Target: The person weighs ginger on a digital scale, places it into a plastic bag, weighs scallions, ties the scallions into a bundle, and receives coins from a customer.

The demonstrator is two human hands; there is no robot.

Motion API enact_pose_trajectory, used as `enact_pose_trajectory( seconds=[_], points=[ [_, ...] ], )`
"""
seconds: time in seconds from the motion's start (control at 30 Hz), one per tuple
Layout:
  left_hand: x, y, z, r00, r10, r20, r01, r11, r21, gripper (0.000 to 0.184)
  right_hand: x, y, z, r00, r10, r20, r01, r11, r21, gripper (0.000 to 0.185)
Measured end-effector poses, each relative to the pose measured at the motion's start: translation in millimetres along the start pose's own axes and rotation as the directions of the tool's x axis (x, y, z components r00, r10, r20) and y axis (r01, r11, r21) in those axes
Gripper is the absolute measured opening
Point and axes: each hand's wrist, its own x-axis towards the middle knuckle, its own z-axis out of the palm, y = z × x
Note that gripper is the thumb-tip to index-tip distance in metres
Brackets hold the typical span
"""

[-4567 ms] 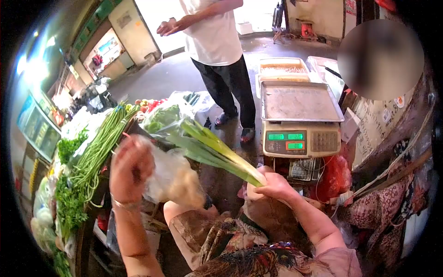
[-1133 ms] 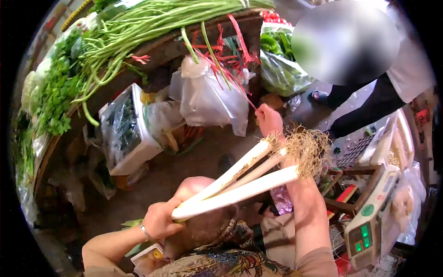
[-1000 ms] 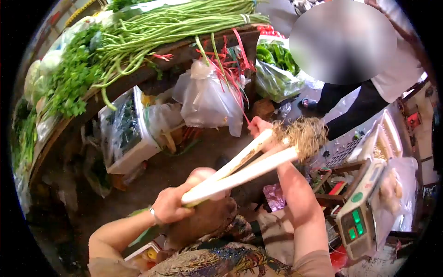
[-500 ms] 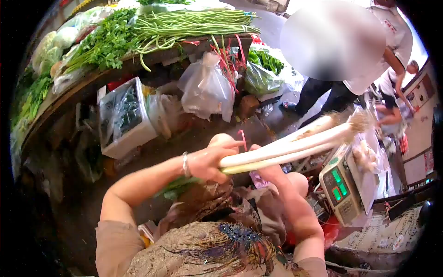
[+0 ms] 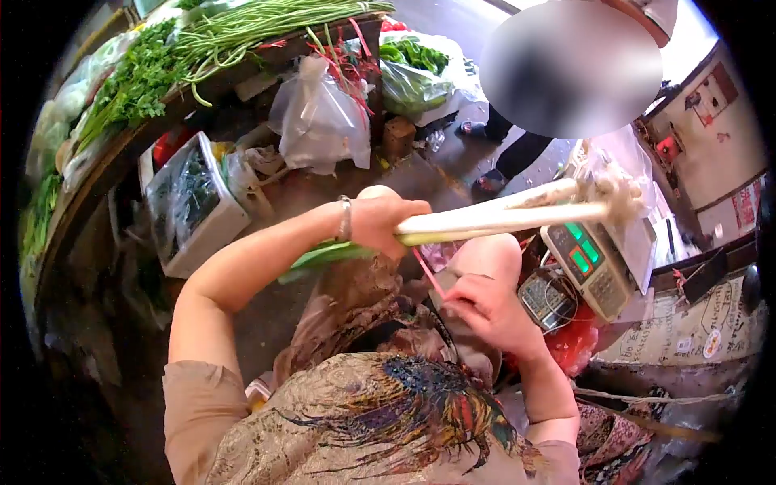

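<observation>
My left hand is wrapped round several leeks, near where the white stalks turn green. Their roots point right, beside the scale, and the green leaves trail left below my left forearm. My right hand is below the stalks, its fingers pinched on a thin pink strip. That strip runs up from my right fingers to the leeks beside my left hand. It looks taut.
A scale with green digits stands at the right, a calculator beside it. Long beans and leafy greens lie on the stall at upper left. A plastic bag hangs below. A person's dark-clad legs are beyond.
The view has turned. My right hand, earlier reaching to the pink strips hanging at the stall, is now below the leeks with one strip. The leeks have swung right, still in my left hand.
</observation>
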Motion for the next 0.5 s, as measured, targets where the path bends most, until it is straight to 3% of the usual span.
enact_pose_trajectory(
  seconds=[0.07, 0.1, 0.13, 0.2, 0.23, 0.27, 0.3, 0.33, 0.4, 0.47, 0.5],
  points=[
    [11.8, -1.9, 14.4, 0.999, -0.04, -0.018, 0.043, 0.965, 0.258, 0.045, 9.1, -18.1, 8.6, 0.953, -0.29, -0.088, 0.26, 0.931, -0.257, 0.003],
    [20.4, 30.7, 10.3, 0.95, -0.287, 0.124, 0.22, 0.896, 0.386, 0.029, 14.2, -24.7, 7.6, 0.948, -0.287, -0.135, 0.215, 0.894, -0.393, 0.005],
    [29.5, 15.9, 33.4, 0.973, -0.227, 0.048, 0.198, 0.92, 0.338, 0.017, 23.7, -13.4, 10.7, 0.895, -0.366, -0.255, 0.25, 0.884, -0.395, 0.006],
    [25.0, 22.3, 56.6, 0.979, -0.206, 0.007, 0.162, 0.789, 0.593, 0.012, 38.4, 11.7, 16.5, 0.884, -0.211, -0.417, 0.145, 0.972, -0.185, 0.004],
    [21.9, 23.4, 61.8, 0.978, -0.209, 0.006, 0.164, 0.784, 0.598, 0.012, 40.2, 25.3, 22.1, 0.906, -0.054, -0.42, 0.104, 0.99, 0.096, 0.006],
    [19.8, 21.4, 67.4, 0.983, -0.182, -0.002, 0.144, 0.774, 0.617, 0.024, 40.5, 38.1, 28.2, 0.906, -0.057, -0.419, 0.108, 0.989, 0.098, 0.006],
    [17.4, 19.7, 73.7, 0.988, -0.155, -0.01, 0.126, 0.764, 0.633, 0.036, 39.7, 50.6, 34.8, 0.915, 0.083, -0.396, 0.021, 0.967, 0.253, 0.006],
    [13.1, 19.3, 80.9, 0.987, -0.161, -0.015, 0.134, 0.761, 0.634, 0.036, 38.5, 62.6, 41.9, 0.912, 0.217, -0.347, -0.066, 0.914, 0.4, 0.006],
    [3.8, 21.4, 88.7, 0.977, -0.086, -0.195, 0.187, 0.786, 0.589, 0.026, 36.5, 74.6, 51.3, 0.903, 0.131, -0.41, 0.005, 0.95, 0.313, 0.005],
    [-1.1, 29.1, 89.6, 0.952, 0.078, -0.297, 0.179, 0.644, 0.744, 0.031, 39.2, 74.5, 53.1, 0.893, 0.146, -0.427, 0.007, 0.942, 0.337, 0.005],
    [-1.0, 35.8, 84.8, 0.954, 0.024, -0.298, 0.219, 0.621, 0.753, 0.03, 40.1, 73.2, 50.2, 0.899, 0.114, -0.422, 0.009, 0.96, 0.278, 0.005]
  ],
)
